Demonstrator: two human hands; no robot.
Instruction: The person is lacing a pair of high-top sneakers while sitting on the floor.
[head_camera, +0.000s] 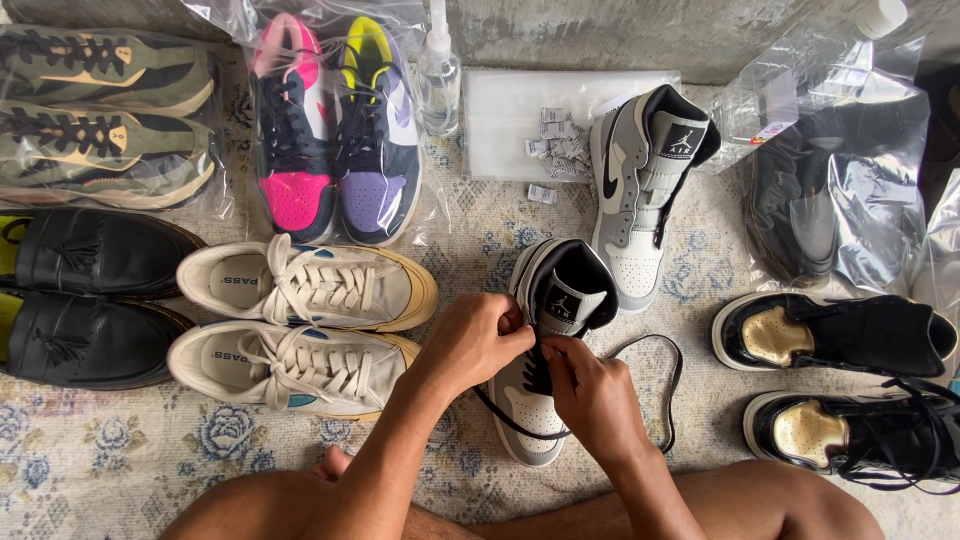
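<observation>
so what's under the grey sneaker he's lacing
A floral rug lies under the grey sneaker; a loose black lace trails onto it. Both hands, left and right, cover the lace area, so the eyelets there cannot be seen.

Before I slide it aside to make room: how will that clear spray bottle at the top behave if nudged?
The spray bottle looks tall and narrow, so it would probably tip rather than slide on the patterned rug. It seems clear plastic, likely light. If it topples, its round body may roll toward the pink and purple sneakers.
</observation>
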